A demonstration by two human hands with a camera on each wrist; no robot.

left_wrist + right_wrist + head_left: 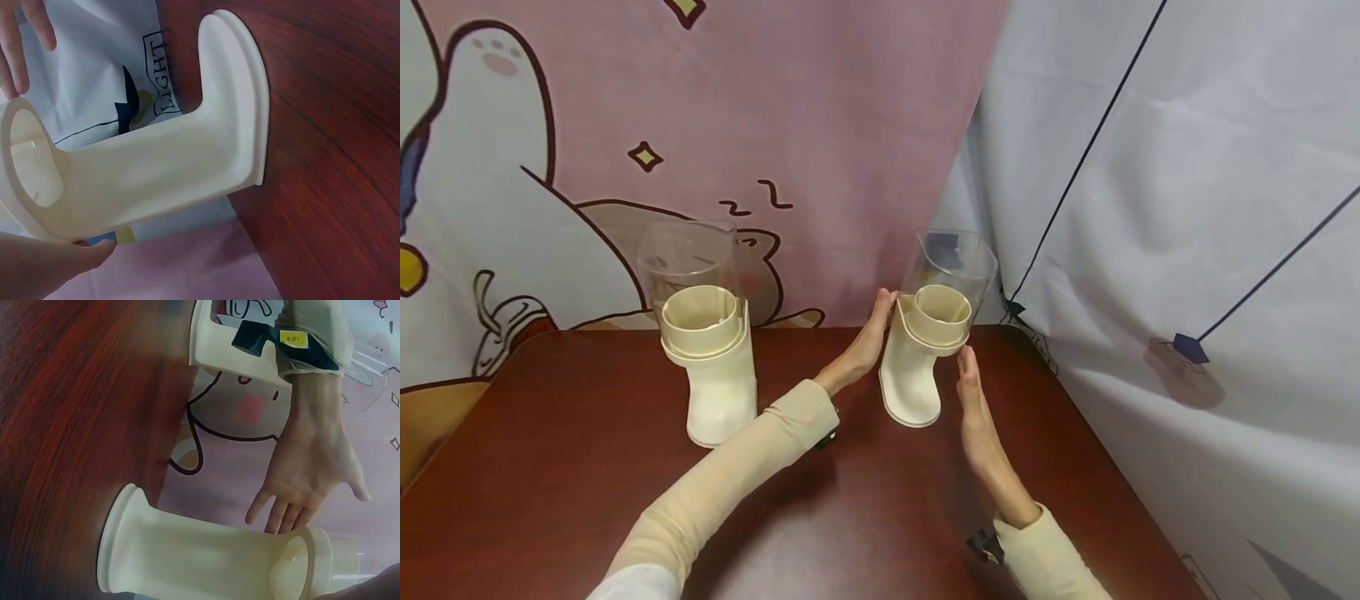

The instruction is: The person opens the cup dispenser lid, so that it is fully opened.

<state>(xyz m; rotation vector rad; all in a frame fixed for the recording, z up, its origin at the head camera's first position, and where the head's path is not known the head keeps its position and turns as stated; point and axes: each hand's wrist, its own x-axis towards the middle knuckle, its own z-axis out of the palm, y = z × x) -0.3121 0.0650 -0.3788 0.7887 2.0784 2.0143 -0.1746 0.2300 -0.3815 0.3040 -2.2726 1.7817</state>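
A cream plastic stand (910, 379) with a round collar and a flat foot stands upright on the table. In its collar sits a clear cylinder (981, 262) with a slanted top edge. My left hand (859, 352) is at the stand's left side, its straight fingertips right at the collar. On the other side, my right hand (981, 421) reaches up with straight fingers, the tips close by the collar's lower right edge. The right wrist view shows the left palm (312, 462) flat, with fingers spread. Neither hand curls round the stand.
A second cream stand (718, 400) with its own clear cylinder (688, 250) stands to the left, past the left forearm. The dark red wooden table (880, 517) ends at a pink printed curtain (850, 125) behind and a white curtain (1150, 167) on the right.
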